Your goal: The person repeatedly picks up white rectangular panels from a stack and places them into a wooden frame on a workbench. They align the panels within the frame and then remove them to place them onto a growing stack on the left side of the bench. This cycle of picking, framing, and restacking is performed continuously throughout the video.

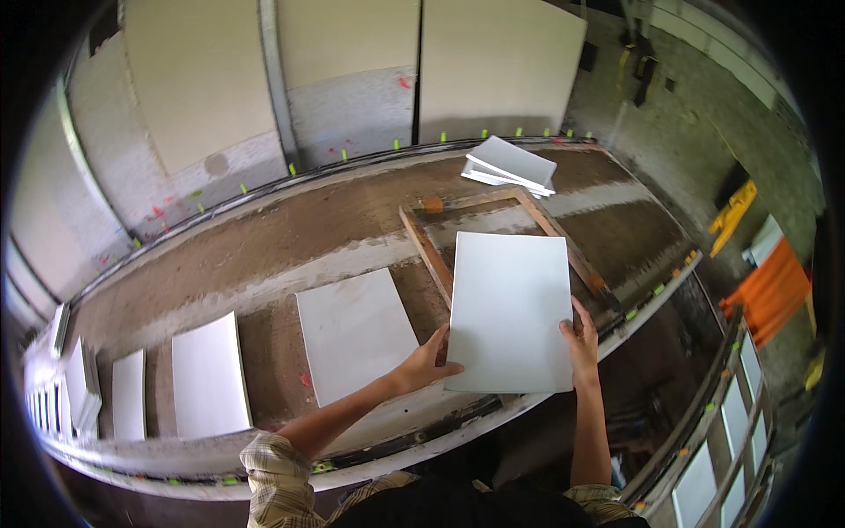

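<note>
Between my two hands I hold a stack of white paper sheets (510,308) by its lower side edges, above the near edge of the long table. My left hand (429,359) grips the lower left side, thumb on top. On the opposite side my right hand (579,339) has its thumb over the edge and its fingers along the side. Partly beneath the stack lies a wooden frame (425,246), its near part hidden. To the left of my left hand a white sheet (356,330) rests flat on the table.
More white sheets (209,374) run leftward along the long brown table (220,224). A loose pile of white sheets (510,165) sits beyond the frame. At the lower right stands a rack (731,378) with white pieces. An orange cloth (768,290) hangs at the right.
</note>
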### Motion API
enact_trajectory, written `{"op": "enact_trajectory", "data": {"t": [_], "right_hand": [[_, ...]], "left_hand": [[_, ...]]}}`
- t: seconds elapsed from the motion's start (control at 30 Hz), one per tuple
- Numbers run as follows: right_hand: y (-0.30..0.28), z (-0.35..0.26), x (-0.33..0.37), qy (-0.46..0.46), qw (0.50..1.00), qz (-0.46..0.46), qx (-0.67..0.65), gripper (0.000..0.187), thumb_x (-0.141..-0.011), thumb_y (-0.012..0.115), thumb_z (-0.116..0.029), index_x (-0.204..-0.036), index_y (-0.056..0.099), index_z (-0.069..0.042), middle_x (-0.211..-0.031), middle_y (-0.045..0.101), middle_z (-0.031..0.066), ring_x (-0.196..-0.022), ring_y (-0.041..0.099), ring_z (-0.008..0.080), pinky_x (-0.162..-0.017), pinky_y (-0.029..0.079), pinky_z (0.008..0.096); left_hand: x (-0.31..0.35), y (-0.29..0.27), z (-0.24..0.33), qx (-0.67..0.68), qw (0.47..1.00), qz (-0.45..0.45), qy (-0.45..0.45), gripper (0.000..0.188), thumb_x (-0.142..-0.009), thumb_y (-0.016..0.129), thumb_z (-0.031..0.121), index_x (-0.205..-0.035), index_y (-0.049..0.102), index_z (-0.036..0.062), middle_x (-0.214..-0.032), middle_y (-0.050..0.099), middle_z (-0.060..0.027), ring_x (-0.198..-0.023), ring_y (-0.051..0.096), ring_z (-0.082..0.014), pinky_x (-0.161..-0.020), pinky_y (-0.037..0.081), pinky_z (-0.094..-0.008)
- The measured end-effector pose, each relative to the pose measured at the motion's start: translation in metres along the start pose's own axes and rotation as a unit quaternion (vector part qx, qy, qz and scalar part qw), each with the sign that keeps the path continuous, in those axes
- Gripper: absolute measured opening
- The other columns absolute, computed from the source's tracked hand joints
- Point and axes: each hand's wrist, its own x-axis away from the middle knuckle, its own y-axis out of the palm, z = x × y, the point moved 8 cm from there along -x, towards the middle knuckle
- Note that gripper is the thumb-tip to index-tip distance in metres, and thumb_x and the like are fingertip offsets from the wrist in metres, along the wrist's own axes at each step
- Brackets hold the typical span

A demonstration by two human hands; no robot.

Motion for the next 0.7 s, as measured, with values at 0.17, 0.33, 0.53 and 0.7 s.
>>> {"op": "enact_trajectory", "data": {"t": [0.17,0.33,0.53,0.7], "right_hand": [[-0.007,0.014,-0.095,-0.046,0.997,-0.055,0.031,0.041,-0.085,0.054,-0.006,-0.126,0.049,-0.005,-0.11,0.058,0.0093,-0.095,0.052,0.0118,-0.083,0.041,0.0262],[-0.019,0.046,-0.189,-0.064,0.991,-0.105,0.051,0.043,-0.085,0.056,-0.011,-0.126,0.048,-0.002,-0.115,0.057,0.012,-0.104,0.052,0.0177,-0.092,0.038,0.0303],[-0.007,0.094,-0.25,-0.029,0.981,-0.168,0.093,0.043,-0.085,0.056,-0.015,-0.127,0.049,-0.009,-0.104,0.06,0.0088,-0.092,0.054,0.0159,-0.085,0.04,0.0279],[0.016,0.119,-0.25,0.032,0.966,-0.232,0.113,0.044,-0.085,0.056,-0.014,-0.128,0.049,-0.011,-0.08,0.052,-0.0012,-0.072,0.044,0.0085,-0.069,0.039,0.0239]], "left_hand": [[-0.052,-0.012,-0.029,0.027,0.994,0.098,-0.034,0.057,-0.086,0.06,0.022,-0.132,0.032,0.0015,-0.103,0.057,-0.0154,-0.095,0.057,-0.0198,-0.08,0.046,-0.0317],[-0.097,-0.028,-0.013,-0.255,0.922,0.292,-0.009,0.042,-0.084,0.058,0.021,-0.122,0.047,0.0086,-0.106,0.052,-0.0122,-0.103,0.049,-0.0257,-0.086,0.04,-0.0405],[-0.132,-0.024,-0.042,-0.384,0.845,0.363,-0.076,0.042,-0.08,0.057,0.015,-0.119,0.047,0.0043,-0.124,0.04,-0.0129,-0.126,0.028,-0.0321,-0.101,0.026,-0.0509],[-0.134,-0.001,-0.043,-0.423,0.817,0.372,-0.119,0.034,-0.081,0.055,0.014,-0.112,0.052,0.0018,-0.129,0.036,-0.0121,-0.134,0.016,-0.0307,-0.107,0.017,-0.0535]]}}
